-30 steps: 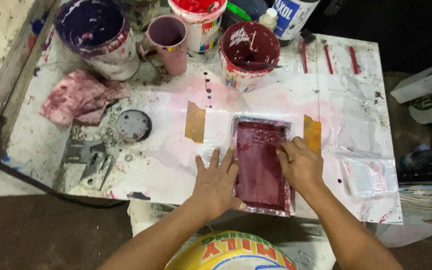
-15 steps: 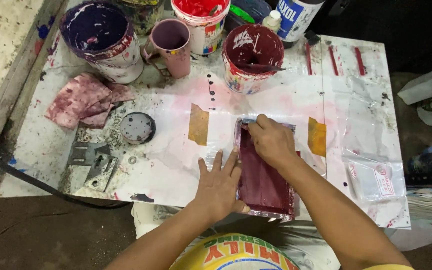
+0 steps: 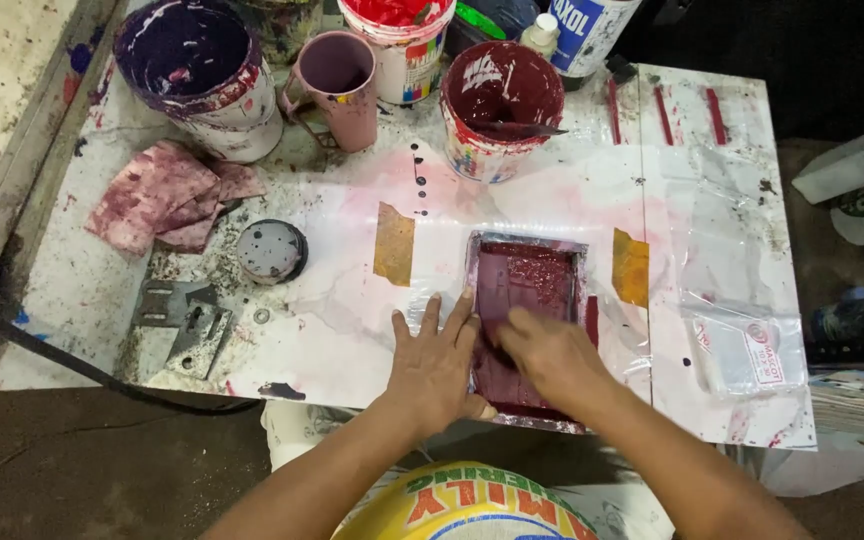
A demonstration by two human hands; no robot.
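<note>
Since half a second ago the right hand [image 3: 550, 355], blurred, has slid back from the far end of the dark red inked plate [image 3: 527, 300] to its near half, palm down. The left hand [image 3: 435, 365] lies flat, fingers spread, against the plate's left edge. The rectangular, glossy plate runs lengthwise away from the person, mid-table [image 3: 352, 320].

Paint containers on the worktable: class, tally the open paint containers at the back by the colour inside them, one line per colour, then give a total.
Dark purple: 1, the big bucket at back left.
Pale mauve: 1, the mug with a handle.
Bright red: 1, the white tub.
Maroon: 1, the pot behind the maroon-coated plate under the hands.
Total: 4
</note>
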